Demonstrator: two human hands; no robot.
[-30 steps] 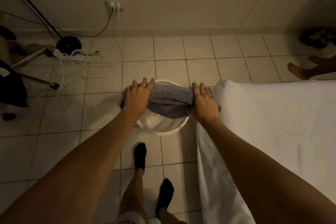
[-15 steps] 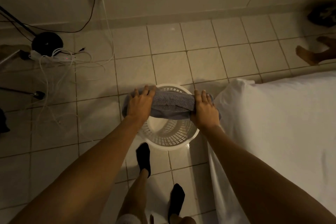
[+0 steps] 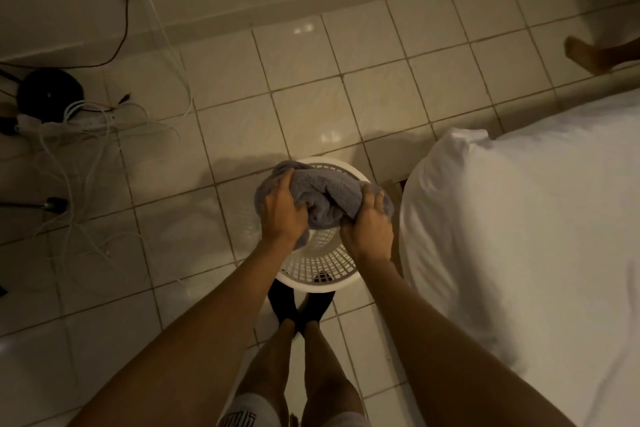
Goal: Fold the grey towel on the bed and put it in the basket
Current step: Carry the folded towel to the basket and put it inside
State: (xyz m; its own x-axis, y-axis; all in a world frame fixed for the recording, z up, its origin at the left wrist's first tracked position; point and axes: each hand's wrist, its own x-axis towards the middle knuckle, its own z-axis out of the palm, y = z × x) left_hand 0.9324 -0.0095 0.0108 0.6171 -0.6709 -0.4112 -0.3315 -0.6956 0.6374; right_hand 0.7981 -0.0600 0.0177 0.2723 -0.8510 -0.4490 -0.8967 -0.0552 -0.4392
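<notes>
So the bed (image 3: 519, 218) sits off to the right with its white sheet, and the tiled floor (image 3: 311, 97) takes up the rest, with a tangle of cables (image 3: 79, 135) way over on the left. None of that matters much now, the action's all at the basket (image 3: 322, 279), which stands on the floor just beside the bed corner, right in front of the person's socked feet.

Big change from a second ago: the towel (image 3: 322, 194) was stretched out flat between the two hands, wider than the basket's mouth. Now the hands have come together and it's bunched into a lump sitting over the far half of the rim, partly dipping inside. The view has also tipped down, so the person looks to be leaning in over it.

Left hand (image 3: 282, 215) has its grip curled round the towel's left end, which spills over the rim. Right hand (image 3: 369, 224) is clenched on the right end the same way.

My read: folding's done and this is the stuffing-in part. The squeeze was needed so it fits, though it's mussed the fold a bit. Not let go yet, and most of the basket's mesh bottom is bare, so I'd say it needs a push down, then release.
</notes>
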